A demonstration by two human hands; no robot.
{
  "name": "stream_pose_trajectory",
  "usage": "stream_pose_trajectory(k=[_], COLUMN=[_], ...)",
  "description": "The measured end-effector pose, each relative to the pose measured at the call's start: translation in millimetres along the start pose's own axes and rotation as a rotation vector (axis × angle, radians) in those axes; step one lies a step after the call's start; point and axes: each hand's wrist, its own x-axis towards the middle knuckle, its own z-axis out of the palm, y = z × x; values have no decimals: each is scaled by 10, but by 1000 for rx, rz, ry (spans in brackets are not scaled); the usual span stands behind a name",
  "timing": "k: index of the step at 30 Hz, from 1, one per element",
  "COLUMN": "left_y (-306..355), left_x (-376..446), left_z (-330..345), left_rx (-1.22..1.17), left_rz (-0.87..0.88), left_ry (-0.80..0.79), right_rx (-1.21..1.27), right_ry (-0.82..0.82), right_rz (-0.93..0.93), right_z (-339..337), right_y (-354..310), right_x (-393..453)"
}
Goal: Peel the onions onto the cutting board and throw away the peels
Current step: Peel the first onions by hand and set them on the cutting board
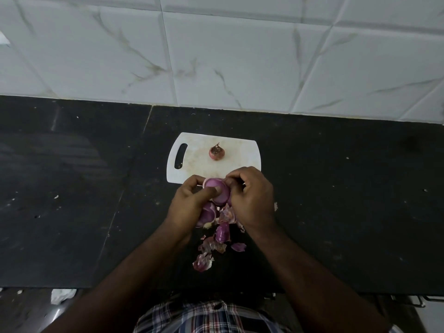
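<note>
Both hands are clamped on the same onion: the left hand cradles it from below with the thumb pressed across its bared purple face, and the right hand takes a pinch grip at its right edge, fingertips curled in as if nipping a flap of skin. The head view, the only one here, shows this onion held in the air just over the near edge of the white cutting board, above the dark desk. It looks glossy and pale purple where the skin is off, so it will likely be slick and firm, light enough for one hand; a cupping hold around its body seems safest, with the peeling fingers working at a loose edge of skin near the root or tip. A second onion, small and still in its reddish-brown papery coat with a dry tuft on top, sits upright on the board, well apart from the hands. The peels lie scattered on the desk below the hands rather than on the board; they look thin, curled, partly papery and partly fleshy, light and brittle, so gathering them by scooping should suit better than picking single bits.
</note>
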Motion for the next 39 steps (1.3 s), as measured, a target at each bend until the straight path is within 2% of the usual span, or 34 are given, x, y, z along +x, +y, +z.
stream_pose_trajectory(k=[2,5,6,8,11,13,15,17,18,20,22,25,29,32,39], left_y=[6,41,44,41,78,95,88,71,66,86,70,60,89,120,87], left_x=[4,7,9,10,-17,-32,-13,6,18,28,61,106,108,101,101], left_z=[-6,-13,-16,-22,-26,-63,-131,-168,-170,-151,-184,-254,-244,-233,-214], left_rx=[-188,-297,-307,-331,-391,-450,-441,-393,-375,-350,-281,-157,-304,-377,-468], left_rz=[-73,-128,-140,-160,-241,-318,-382,-417,-421,-396,-289,-137,-151,-176,-263], left_ry=[-60,-112,-125,-153,-195,-201,-238,-290,-305,-301,-288,-319,-266,-206,-218], right_rx=[118,513,632,756,869,926,892,757,674,576,547,469,633,646,732], right_ry=[-7,-8,1,-14,-58,-114,-349,-607,-629,-514,-421,-404,-445,-498,-343], right_rz=[211,697,798,876,900,825,631,451,393,369,395,383,550,550,551], right_z=[48,88,73,26,-36,-99,-176,-214,-209,-179,-140,-106,-138,-187,-148], right_y=[-92,-190,-207,-215,-203,-100,28,58,51,11,-26,-51,-11,37,-15], right_x=[9,91,130,194,233,241,232,210,207,213,228,268,324,290,218])
